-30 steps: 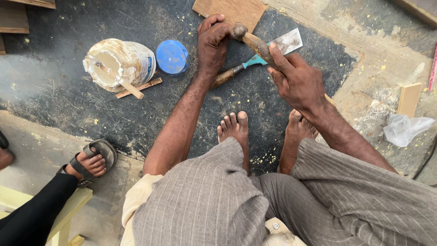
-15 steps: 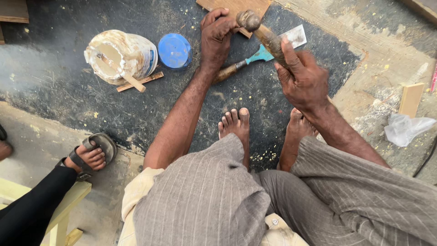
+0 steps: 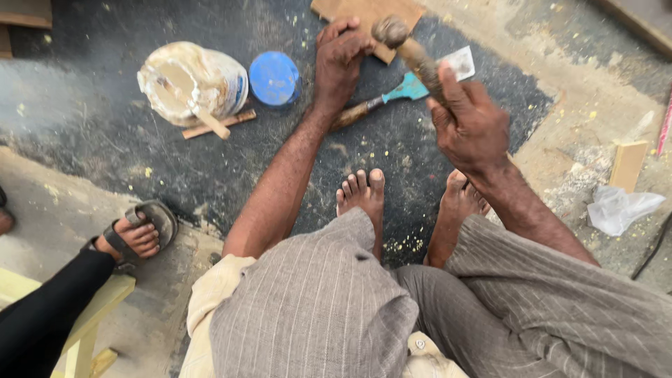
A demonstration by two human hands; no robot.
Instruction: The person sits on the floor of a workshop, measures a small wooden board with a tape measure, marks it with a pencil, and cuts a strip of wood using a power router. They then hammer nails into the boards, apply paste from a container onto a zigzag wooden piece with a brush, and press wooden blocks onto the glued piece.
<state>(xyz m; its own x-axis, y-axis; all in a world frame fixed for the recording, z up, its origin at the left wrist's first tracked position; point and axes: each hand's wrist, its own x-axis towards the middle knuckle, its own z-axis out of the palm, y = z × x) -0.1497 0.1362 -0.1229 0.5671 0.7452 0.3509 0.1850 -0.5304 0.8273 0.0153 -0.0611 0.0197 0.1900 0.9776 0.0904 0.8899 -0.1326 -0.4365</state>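
My right hand (image 3: 470, 124) grips the wooden handle of a hammer (image 3: 406, 45), whose round metal head is raised over a flat wooden piece (image 3: 371, 21) at the top edge of the head view. My left hand (image 3: 339, 59) rests on that wooden piece, fingers curled at its near edge; what they pinch is hidden. A teal-handled chisel (image 3: 383, 99) lies on the dark floor between my two hands. My bare feet (image 3: 364, 192) rest on the floor below.
A tipped white glue tub (image 3: 192, 80) with a stick in it and a blue lid (image 3: 274, 77) lie at left. Another person's sandalled foot (image 3: 136, 234) is at lower left. A small wood block (image 3: 626, 164) and crumpled plastic (image 3: 619, 208) lie at right.
My right hand has lifted the hammer up and toward the right, away from the wooden piece. My left hand has stayed on the wood.
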